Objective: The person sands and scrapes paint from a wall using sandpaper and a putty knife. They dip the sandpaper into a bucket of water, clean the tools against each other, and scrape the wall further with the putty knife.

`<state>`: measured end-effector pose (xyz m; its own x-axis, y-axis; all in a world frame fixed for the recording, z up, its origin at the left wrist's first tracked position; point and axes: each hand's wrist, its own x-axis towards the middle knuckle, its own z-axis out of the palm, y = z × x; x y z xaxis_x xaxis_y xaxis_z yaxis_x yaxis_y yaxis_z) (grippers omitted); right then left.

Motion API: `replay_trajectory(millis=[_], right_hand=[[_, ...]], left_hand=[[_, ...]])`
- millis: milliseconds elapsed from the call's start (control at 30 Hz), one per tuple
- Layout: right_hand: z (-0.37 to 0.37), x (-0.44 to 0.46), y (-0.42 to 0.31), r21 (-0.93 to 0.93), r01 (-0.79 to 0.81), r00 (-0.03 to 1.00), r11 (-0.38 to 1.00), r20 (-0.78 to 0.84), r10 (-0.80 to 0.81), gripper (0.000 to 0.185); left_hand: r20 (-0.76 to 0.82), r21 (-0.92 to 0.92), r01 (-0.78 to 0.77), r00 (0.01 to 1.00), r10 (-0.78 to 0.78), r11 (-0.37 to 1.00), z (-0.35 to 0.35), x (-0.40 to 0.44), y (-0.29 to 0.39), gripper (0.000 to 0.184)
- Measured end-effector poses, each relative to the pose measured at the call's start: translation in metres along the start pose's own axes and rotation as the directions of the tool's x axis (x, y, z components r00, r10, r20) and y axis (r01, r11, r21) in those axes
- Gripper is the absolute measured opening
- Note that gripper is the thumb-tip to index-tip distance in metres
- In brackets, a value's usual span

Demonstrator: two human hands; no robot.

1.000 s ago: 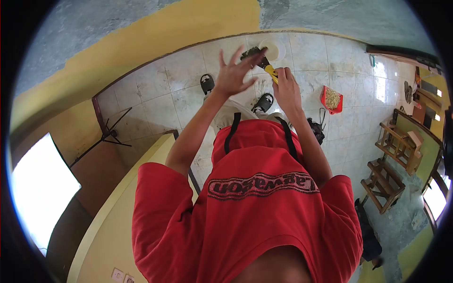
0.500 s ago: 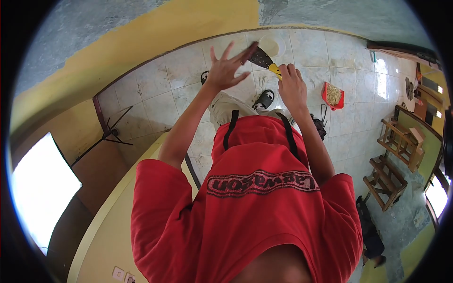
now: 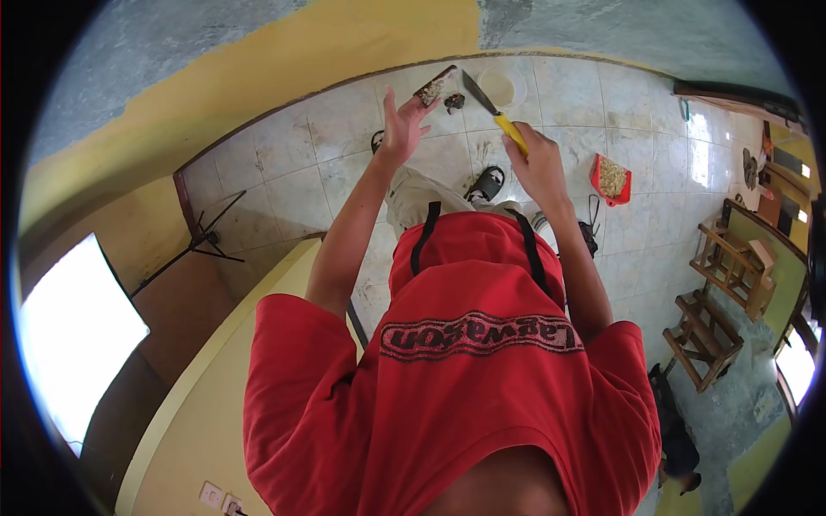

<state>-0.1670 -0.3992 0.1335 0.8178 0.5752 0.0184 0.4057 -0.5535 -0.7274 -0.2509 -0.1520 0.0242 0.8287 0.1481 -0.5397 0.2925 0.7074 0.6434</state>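
In the upper middle of the head view, my right hand (image 3: 538,163) is wrapped round the yellow handle of a putty knife (image 3: 509,131). Its dark blade points up and left. My left hand (image 3: 403,129) has a flat brown piece (image 3: 436,86) with whitish residue at its fingertips; thumb and some fingers stand apart. I cannot tell exactly what this piece is. The blade's tip is close to the piece, with a small gap between them. Below, between both tools, a small dark clump (image 3: 454,103) shows against the floor.
A whitish round tub (image 3: 502,88) stands by the wall. To the right lies a red dustpan (image 3: 613,196) holding pale debris. Wooden stools (image 3: 703,335) stand farther right, a black tripod stand (image 3: 203,239) at left. My sandalled foot (image 3: 486,182) is on the tiled floor (image 3: 568,95).
The putty knife has turned from blade face showing to nearly edge-on, and my right hand has lowered slightly. The brown piece has tilted, showing its speckled face; the dark clump has come into view.
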Motion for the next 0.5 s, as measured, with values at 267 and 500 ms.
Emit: replay_trajectory(millis=[267,500], right_hand=[[-0.013,0.025,0.010,0.098,-0.176,0.936,0.979,0.324,0.136,0.031],[-0.041,0.029,0.022,-0.040,-0.243,0.937,0.969,0.251,0.245,0.034]], left_hand=[[0.046,0.134,0.042,0.998,-0.049,0.990,0.004,0.001,0.002,0.114],[0.020,0.306,0.055,0.998,-0.064,0.951,-0.007,-0.007,0.011,0.115]])
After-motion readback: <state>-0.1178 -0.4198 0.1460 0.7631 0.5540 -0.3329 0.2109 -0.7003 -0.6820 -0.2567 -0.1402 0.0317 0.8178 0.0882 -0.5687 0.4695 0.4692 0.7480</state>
